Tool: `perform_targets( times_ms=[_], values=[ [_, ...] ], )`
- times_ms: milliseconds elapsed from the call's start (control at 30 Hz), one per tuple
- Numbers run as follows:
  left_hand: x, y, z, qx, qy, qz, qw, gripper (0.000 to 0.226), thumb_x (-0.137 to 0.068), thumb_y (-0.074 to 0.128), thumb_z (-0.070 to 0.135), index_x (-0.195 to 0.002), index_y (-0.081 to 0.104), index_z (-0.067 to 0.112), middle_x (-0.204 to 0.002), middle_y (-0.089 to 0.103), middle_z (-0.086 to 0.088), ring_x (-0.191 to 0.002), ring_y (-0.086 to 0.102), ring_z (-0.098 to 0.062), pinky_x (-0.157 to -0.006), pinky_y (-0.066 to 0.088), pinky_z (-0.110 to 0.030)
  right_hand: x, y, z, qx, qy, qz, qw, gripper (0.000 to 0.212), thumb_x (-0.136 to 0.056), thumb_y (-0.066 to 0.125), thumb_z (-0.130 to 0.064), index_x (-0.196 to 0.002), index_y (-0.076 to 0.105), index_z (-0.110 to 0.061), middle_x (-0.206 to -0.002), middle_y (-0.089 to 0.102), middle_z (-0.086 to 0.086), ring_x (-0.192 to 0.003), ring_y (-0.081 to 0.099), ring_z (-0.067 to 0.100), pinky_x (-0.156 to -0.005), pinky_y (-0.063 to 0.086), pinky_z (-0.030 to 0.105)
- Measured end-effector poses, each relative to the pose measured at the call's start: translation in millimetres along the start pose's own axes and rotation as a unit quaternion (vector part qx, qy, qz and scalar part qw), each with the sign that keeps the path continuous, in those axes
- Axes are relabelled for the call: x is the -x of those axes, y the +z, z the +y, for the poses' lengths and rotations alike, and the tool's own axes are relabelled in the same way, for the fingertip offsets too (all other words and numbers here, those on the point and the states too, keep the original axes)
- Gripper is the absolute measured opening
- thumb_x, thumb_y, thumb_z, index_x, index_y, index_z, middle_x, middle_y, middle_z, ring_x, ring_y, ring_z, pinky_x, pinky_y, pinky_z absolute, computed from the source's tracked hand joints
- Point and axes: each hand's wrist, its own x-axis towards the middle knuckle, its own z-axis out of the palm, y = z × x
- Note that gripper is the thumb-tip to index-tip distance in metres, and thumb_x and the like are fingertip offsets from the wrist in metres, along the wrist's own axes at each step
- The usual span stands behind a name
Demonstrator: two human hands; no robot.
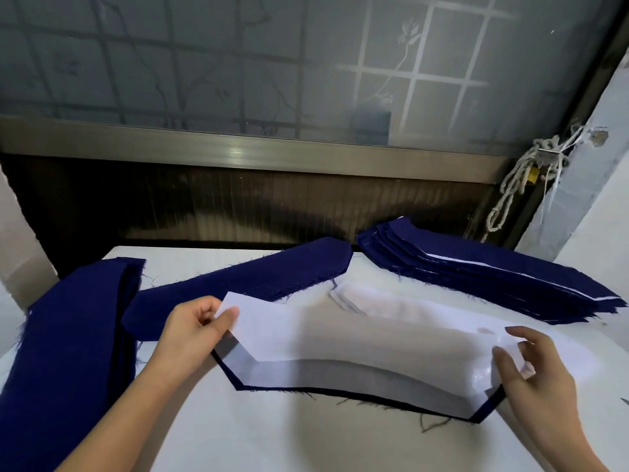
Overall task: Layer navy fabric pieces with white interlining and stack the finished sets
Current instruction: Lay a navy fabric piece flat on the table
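Note:
A white interlining piece [340,338] is lifted a little above the white table [238,434]. My left hand [194,330] pinches its left corner. My right hand [534,376] holds its right end between thumb and fingers. Under it lies a navy piece [357,398] covered by another white layer, with only a dark edge showing along the front. A stack of finished navy and white sets [476,270] lies at the back right. More white interlining [374,298] lies just behind the lifted piece.
A curved pile of navy pieces [252,277] lies at the back centre. Another navy pile [68,335] hangs over the table's left edge. A frosted window and dark sill run behind the table. Knotted rope [524,178] hangs at the right wall.

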Motion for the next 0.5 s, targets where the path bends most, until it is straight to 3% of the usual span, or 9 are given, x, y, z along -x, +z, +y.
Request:
perform_targets(
  times_ms=[100, 200, 367, 500],
  values=[
    [2.4, -1.2, -0.6, -0.03, 0.011, 0.029, 0.999, 0.03, -0.088, 0.068, 0.017, -0.062, 0.054, 0.011, -0.06, 0.055, -0.013, -0.055, 0.047, -0.013, -0.059, 0.04, -0.03, 7.3, 6.8, -1.8, -0.011, 0.015, -0.016, 1.0, 0.032, -0.089, 0.061, -0.016, -0.105, 0.052, -0.042, -0.08, 0.064, -0.001, -0.059, 0.062, 0.01, -0.062, 0.048, 0.037],
    [5.5, 0.6, -0.4, -0.079, 0.027, 0.044, 0.996, 0.026, -0.085, 0.069, 0.016, -0.063, 0.056, 0.018, -0.054, 0.055, -0.002, -0.047, 0.044, -0.006, -0.051, 0.038, -0.021, 9.0, 8.7, -2.2, -0.011, 0.028, -0.02, 0.999, 0.031, -0.089, 0.061, -0.016, -0.102, 0.051, -0.043, -0.078, 0.064, -0.003, -0.049, 0.062, 0.016, -0.057, 0.049, 0.037],
    [2.2, 0.2, -8.0, -0.164, 0.045, 0.033, 0.985, 0.034, -0.083, 0.072, 0.023, -0.057, 0.049, 0.021, -0.049, 0.053, 0.001, -0.044, 0.041, -0.009, -0.049, 0.037, -0.025, 6.1, 10.0, 2.0, 0.029, 0.015, -0.038, 0.999, 0.029, -0.088, 0.061, -0.013, -0.1, 0.053, -0.038, -0.081, 0.065, -0.003, -0.05, 0.061, 0.017, -0.056, 0.047, 0.033],
    [4.5, 0.9, -10.7, -0.279, 0.072, 0.003, 0.958, 0.033, -0.081, 0.069, 0.03, -0.057, 0.048, 0.023, -0.055, 0.056, 0.012, -0.047, 0.047, -0.011, -0.046, 0.034, -0.025, 5.0, 12.3, 8.0, 0.058, 0.008, -0.055, 0.997, 0.026, -0.085, 0.061, -0.012, -0.093, 0.056, -0.037, -0.068, 0.066, -0.003, -0.054, 0.06, 0.018, -0.056, 0.045, 0.028]
  ],
)
